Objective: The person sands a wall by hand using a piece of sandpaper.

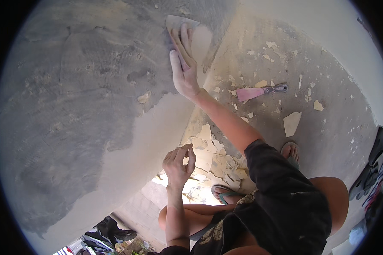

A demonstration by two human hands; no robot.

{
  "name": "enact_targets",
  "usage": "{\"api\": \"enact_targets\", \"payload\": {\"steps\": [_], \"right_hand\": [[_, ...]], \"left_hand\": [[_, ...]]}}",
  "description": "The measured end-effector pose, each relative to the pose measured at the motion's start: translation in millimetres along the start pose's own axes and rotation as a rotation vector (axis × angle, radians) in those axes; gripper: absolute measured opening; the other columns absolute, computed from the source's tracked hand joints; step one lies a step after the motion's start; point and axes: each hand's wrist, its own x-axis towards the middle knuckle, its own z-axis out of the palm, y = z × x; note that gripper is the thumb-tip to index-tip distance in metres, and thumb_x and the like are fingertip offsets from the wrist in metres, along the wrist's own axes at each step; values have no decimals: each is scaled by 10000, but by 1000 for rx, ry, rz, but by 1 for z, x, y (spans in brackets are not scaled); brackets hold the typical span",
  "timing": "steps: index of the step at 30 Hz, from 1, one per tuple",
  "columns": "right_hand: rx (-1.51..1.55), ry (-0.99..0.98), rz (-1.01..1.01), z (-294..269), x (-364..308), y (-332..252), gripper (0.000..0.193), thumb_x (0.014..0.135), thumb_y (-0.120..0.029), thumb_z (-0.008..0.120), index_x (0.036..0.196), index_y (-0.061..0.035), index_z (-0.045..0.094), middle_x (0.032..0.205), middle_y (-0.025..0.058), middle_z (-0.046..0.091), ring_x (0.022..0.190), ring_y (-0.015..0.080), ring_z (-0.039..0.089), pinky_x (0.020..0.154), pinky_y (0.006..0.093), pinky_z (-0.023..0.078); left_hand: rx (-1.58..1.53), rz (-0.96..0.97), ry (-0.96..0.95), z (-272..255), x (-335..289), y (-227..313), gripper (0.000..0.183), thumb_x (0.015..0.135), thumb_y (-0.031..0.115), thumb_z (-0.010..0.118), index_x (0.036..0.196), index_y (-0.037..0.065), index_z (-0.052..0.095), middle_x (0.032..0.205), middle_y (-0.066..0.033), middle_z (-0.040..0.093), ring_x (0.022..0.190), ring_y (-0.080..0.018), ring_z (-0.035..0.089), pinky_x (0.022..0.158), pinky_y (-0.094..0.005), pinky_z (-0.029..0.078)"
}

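My right hand [185,75], pale with dust, reaches up to the grey wall [89,93] and is closed on a flat, pinkish-grey sheet that looks like sandpaper [181,22]. The sheet lies against the wall near its right edge, partly covered by my fingers. Lower down, close to the wall's bottom edge, hangs my left hand [178,165]. Its fingers are curled, thumb and forefinger forming a ring with nothing visible inside. A putty knife [259,91] with a pink blade and dark handle lies on the floor, right of my right forearm.
Flakes of peeled coating [230,168] are heaped at the wall's foot, and a larger pale flake [292,123] lies farther right. My sandalled feet [225,194] rest on the floor. Dark footwear [370,165] sits at the right edge; cluttered dark items [108,233] fill the lower left.
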Motion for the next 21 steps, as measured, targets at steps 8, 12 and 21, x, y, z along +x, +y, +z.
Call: {"api": "enact_targets", "payload": {"steps": [8,12,21], "right_hand": [[500,171,669,-39,16,79,452,1049,-230,344,1446,-27,418,1526,125,369,1454,256,248,1173,347,194],[-47,-82,-24,-10,-12,27,453,1047,-235,336,1447,-36,413,1542,176,319,1442,346,258,1175,415,217],[168,13,241,-6,-2,10,451,1043,-187,345,1477,-69,375,1561,135,303,1434,344,276,1169,399,221]], "left_hand": [[-5,15,34,-5,0,1,117,809,44,681,915,93,685,652,1,621,573,-163,613,587,-294,480],[-4,-7,-45,0,-3,-3,118,809,21,676,914,75,681,673,-35,649,593,-169,632,592,-299,474],[-18,9,-12,-5,1,2,117,814,24,677,918,76,681,679,-35,653,593,-175,633,593,-303,477]]}}
